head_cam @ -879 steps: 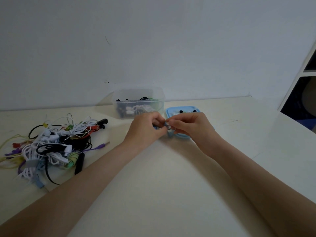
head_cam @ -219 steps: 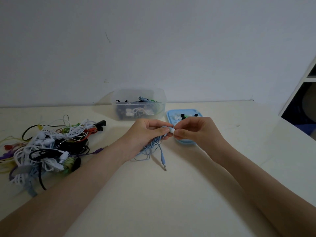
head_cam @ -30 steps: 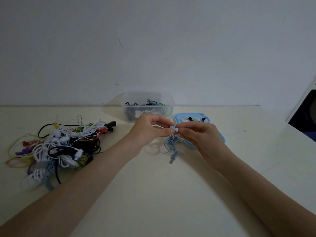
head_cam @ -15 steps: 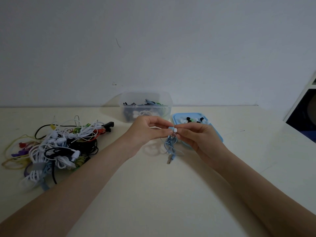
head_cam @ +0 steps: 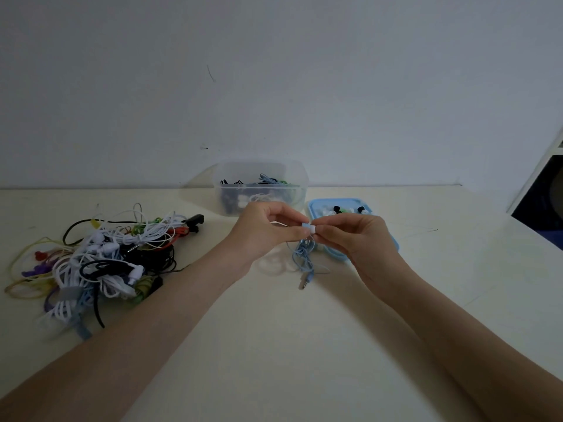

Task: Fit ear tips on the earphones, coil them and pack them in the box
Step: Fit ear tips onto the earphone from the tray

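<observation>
Two hands meeting above the table (head_cam: 274, 345), left hand (head_cam: 262, 233) pinching a blue earbud (head_cam: 305, 225), right hand (head_cam: 356, 236) pinching a white ear tip (head_cam: 312, 229) against it, cable (head_cam: 304, 257) dangling, clear box (head_cam: 260, 185) just behind

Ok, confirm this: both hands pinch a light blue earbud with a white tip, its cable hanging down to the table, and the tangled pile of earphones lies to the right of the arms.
One thing is wrong: the head view shows the tangled pile of earphones to the left of the arms, not the right. The rest holds: left hand and right hand pinch the light blue earbud with its white tip, cable hanging to the table.
</observation>
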Demonstrator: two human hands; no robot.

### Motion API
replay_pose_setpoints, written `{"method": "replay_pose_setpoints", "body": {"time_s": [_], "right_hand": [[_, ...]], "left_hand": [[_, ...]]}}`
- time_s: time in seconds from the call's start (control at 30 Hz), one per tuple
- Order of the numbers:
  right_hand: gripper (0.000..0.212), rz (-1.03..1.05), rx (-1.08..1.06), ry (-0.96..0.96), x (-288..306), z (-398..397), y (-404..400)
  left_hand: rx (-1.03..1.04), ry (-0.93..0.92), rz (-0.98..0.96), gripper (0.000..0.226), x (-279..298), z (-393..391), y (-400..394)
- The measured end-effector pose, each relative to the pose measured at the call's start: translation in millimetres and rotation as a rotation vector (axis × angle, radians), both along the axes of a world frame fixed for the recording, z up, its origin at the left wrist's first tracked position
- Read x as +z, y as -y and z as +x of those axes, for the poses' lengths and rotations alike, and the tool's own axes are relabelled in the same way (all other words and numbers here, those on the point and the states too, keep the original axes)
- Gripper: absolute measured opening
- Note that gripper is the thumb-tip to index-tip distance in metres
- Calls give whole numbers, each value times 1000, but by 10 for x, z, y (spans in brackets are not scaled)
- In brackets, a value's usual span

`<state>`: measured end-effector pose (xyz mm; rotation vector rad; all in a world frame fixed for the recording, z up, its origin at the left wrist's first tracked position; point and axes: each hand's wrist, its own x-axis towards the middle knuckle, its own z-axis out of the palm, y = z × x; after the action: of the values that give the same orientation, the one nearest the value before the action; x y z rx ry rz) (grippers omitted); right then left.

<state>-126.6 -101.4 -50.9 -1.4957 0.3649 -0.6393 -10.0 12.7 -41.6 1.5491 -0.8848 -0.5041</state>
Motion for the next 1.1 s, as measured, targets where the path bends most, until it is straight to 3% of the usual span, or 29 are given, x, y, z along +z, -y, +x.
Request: {"method": "replay_pose_setpoints", "body": {"time_s": [0.3, 0.47, 0.67, 0.87, 1.1], "right_hand": [[10, -24, 14, 9, -22, -5, 16], [9, -62, 27, 21, -17, 9, 8], [11, -97, 13, 10, -8, 16, -8], [8, -102, 31, -12, 18, -16, 1], [14, 37, 85, -32, -13, -8, 30]], "left_hand": [[-56, -116, 8, 18, -36, 11, -20], [-124, -343, -54, 14, -28, 8, -29], [-92, -447, -77, 13, -33, 14, -9], [-133, -420, -44, 13, -31, 18, -34], [-109, -243, 4, 16, -23, 42, -34]]}}
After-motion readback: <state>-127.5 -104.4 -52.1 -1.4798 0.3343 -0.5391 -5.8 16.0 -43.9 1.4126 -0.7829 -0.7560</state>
